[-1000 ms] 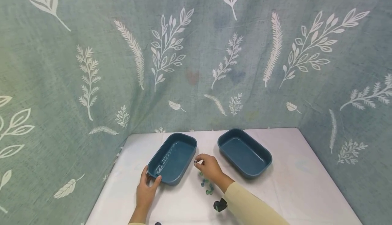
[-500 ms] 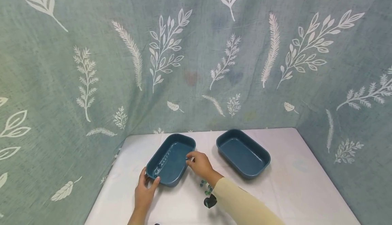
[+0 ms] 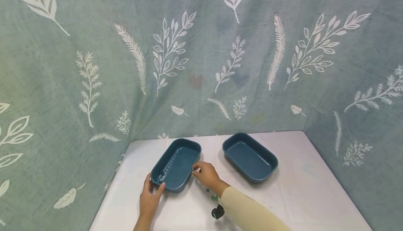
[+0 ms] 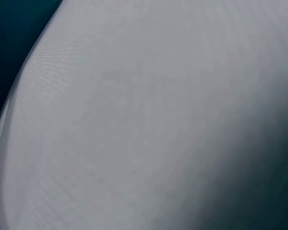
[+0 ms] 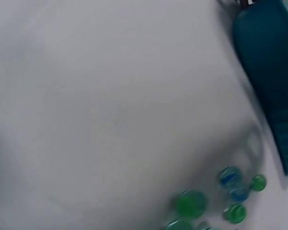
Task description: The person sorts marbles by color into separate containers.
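Note:
In the head view a blue rectangular tray [image 3: 185, 164] stands on the left of the white table. My left hand [image 3: 149, 197] grips its near left corner, thumb at the near rim and fingers along the outer side. A few small dark marbles [image 3: 162, 173] lie inside along its left wall. My right hand [image 3: 207, 175] pinches a small blue marble [image 3: 193, 170] at the tray's right rim. Below this hand, several green and blue marbles [image 5: 191, 204] rest on the cloth, partly hidden by the sleeve in the head view.
A second blue tray [image 3: 248, 157] stands to the right on the white tablecloth [image 3: 302, 189]. A dark object [image 3: 218, 211], apparently strapped at the right wrist, shows beside the sleeve. A leaf-patterned grey-green curtain [image 3: 201, 66] closes off the back and sides.
My right hand has moved left from above the loose marbles to the left tray's right rim, carrying the marble, then dipped slightly. The left hand keeps its grip on the tray.

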`<action>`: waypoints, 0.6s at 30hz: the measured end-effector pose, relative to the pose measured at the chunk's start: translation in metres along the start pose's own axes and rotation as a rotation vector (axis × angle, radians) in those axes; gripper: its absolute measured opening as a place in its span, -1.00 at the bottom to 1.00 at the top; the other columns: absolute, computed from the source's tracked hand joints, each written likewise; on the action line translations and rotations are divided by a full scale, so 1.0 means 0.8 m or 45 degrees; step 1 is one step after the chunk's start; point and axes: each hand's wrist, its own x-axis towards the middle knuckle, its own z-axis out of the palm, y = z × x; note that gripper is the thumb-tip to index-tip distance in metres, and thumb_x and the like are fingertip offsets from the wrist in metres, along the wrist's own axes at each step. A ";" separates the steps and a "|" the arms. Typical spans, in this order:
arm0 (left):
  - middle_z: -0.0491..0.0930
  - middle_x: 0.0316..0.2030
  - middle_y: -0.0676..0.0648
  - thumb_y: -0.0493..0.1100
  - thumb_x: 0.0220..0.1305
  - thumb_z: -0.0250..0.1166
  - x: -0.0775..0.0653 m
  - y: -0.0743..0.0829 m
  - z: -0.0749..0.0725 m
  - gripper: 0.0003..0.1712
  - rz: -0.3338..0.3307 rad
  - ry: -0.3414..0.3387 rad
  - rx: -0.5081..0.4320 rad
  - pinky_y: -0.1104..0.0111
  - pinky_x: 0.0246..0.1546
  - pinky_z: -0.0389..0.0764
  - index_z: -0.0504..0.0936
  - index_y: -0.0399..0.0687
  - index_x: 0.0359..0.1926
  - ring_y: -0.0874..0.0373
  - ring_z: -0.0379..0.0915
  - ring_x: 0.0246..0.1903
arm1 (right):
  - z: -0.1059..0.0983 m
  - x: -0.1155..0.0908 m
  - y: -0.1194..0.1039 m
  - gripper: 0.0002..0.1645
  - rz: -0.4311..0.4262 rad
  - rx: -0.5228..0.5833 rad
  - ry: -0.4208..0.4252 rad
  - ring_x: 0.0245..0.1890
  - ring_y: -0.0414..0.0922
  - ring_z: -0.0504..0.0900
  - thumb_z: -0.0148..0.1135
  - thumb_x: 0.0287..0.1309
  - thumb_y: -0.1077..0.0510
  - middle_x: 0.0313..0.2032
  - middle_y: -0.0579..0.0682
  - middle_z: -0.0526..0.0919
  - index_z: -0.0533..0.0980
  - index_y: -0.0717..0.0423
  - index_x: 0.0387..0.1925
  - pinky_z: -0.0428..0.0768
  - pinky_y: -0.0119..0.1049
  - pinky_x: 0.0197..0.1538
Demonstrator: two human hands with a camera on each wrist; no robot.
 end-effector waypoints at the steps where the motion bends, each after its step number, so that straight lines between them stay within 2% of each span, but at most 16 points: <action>1: 0.37 0.28 -0.30 0.27 0.16 0.36 0.000 0.000 0.000 0.05 0.003 0.004 -0.005 -0.14 0.31 0.09 0.04 0.10 0.52 -0.21 0.28 0.27 | 0.000 0.002 -0.002 -0.79 -0.008 0.009 0.007 -0.41 -0.37 0.49 0.37 0.17 0.14 -0.21 -0.23 0.64 0.64 0.02 -0.13 0.53 -0.44 -0.35; 5: 0.39 0.27 -0.29 0.27 0.15 0.36 0.002 0.002 0.000 0.04 0.017 0.019 -0.017 -0.13 0.31 0.09 0.06 0.11 0.51 -0.19 0.30 0.25 | -0.001 0.013 -0.010 -0.76 -0.036 0.032 0.040 -0.40 -0.35 0.50 0.36 0.19 0.15 -0.21 -0.22 0.63 0.63 0.03 -0.08 0.53 -0.44 -0.35; 10: 0.39 0.27 -0.29 0.30 0.14 0.35 0.003 0.004 0.002 0.05 0.021 0.021 -0.004 -0.12 0.32 0.09 0.06 0.10 0.51 -0.19 0.32 0.24 | 0.002 0.021 -0.018 -0.74 -0.040 -0.038 0.025 -0.31 -0.34 0.53 0.37 0.17 0.15 -0.17 -0.19 0.64 0.63 0.01 -0.07 0.55 -0.43 -0.27; 14: 0.41 0.25 -0.31 0.29 0.14 0.35 -0.001 0.003 0.000 0.05 0.007 0.022 0.005 -0.14 0.30 0.11 0.06 0.07 0.51 -0.20 0.33 0.23 | 0.009 0.020 -0.019 -0.74 -0.044 -0.082 0.004 -0.27 -0.33 0.55 0.39 0.16 0.13 -0.15 -0.16 0.65 0.64 0.00 -0.09 0.56 -0.42 -0.23; 18: 0.40 0.25 -0.32 0.30 0.15 0.34 -0.003 0.001 -0.002 0.06 -0.012 0.002 0.011 -0.16 0.30 0.10 0.04 0.06 0.52 -0.22 0.31 0.24 | 0.015 0.016 -0.016 -0.77 -0.012 -0.064 0.010 -0.34 -0.33 0.52 0.38 0.16 0.12 -0.20 -0.19 0.64 0.64 -0.01 -0.11 0.55 -0.42 -0.30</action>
